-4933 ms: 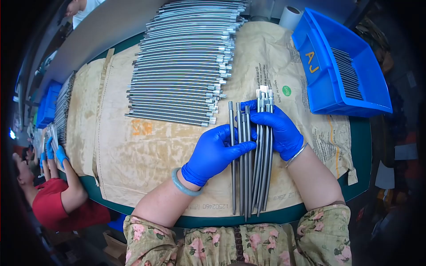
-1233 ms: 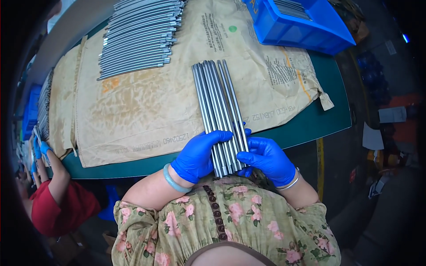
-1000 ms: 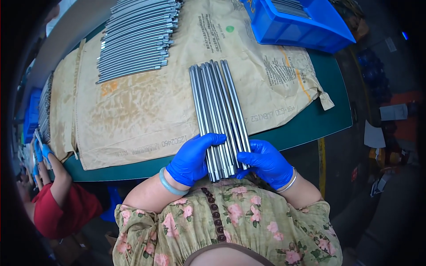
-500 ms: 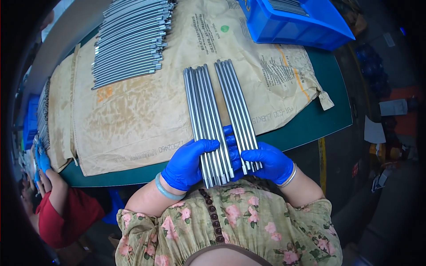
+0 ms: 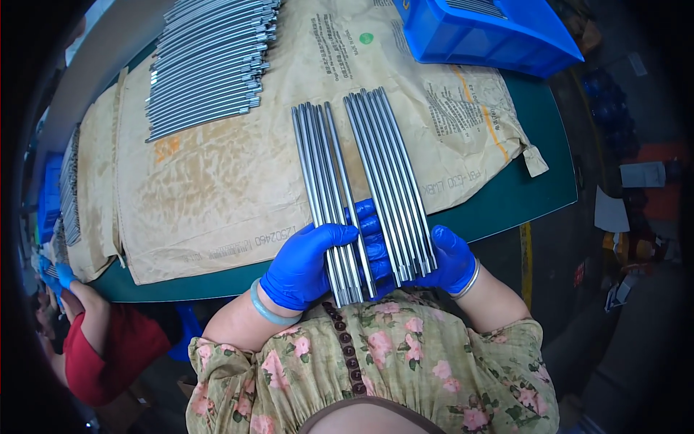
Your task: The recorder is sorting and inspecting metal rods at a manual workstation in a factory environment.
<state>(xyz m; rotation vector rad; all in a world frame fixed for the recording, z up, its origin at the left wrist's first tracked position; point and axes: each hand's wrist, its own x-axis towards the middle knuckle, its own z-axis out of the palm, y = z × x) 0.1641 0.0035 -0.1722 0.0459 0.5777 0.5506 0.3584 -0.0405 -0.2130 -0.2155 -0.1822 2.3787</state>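
Observation:
My left hand (image 5: 307, 264), in a blue glove, is closed around a bundle of slim silver metal rods (image 5: 318, 166), its thumb lying across them. A second bundle of metal rods (image 5: 391, 181) rests on the fingers and palm of my right hand (image 5: 450, 262), also gloved in blue; that thumb is raised off the rods. Between the bundles one single rod (image 5: 344, 173) stands a little apart, close to my left thumb tip. Blue fingers show beneath the rods in the gap. Both bundles point away from me, with their near ends at my chest.
Brown paper sacking (image 5: 210, 188) covers much of the green table (image 5: 538, 130). A long row of metal rods (image 5: 206, 72) lies at the far left. The blue bin (image 5: 491, 43) at the far right holds more rods. At the left edge, a person in a red sleeve (image 5: 116, 347) works with gloved hands.
The right bundle has grown wider and the left one narrower. One rod has separated from the left bundle. My right thumb has lifted off its rods.

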